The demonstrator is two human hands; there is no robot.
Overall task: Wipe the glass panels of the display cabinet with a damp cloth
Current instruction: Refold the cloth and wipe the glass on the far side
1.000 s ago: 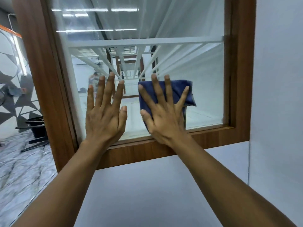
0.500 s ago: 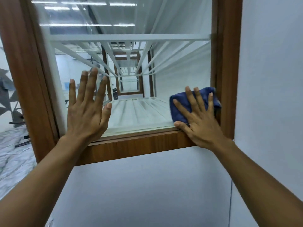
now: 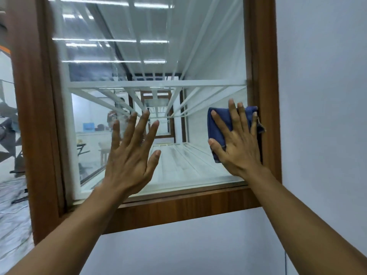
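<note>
A glass panel [image 3: 151, 56] sits in a brown wooden frame [image 3: 178, 207], with white shelves showing behind it. My right hand [image 3: 238, 143] lies flat with spread fingers on a folded dark blue cloth [image 3: 216, 126] and presses it against the glass at the panel's right edge, beside the frame's right post. My left hand [image 3: 131, 155] is flat and open against the lower middle of the glass, fingers spread, holding nothing.
A pale grey wall [image 3: 321, 96] runs to the right of the frame and below it. Left of the frame's left post [image 3: 35, 116] a marbled floor [image 3: 12, 215] and dark furniture legs show. Ceiling lights and a room reflect in the glass.
My right hand slid the cloth from the middle of the glass to its right edge, then a little upward. My left hand shifted right toward the middle of the panel.
</note>
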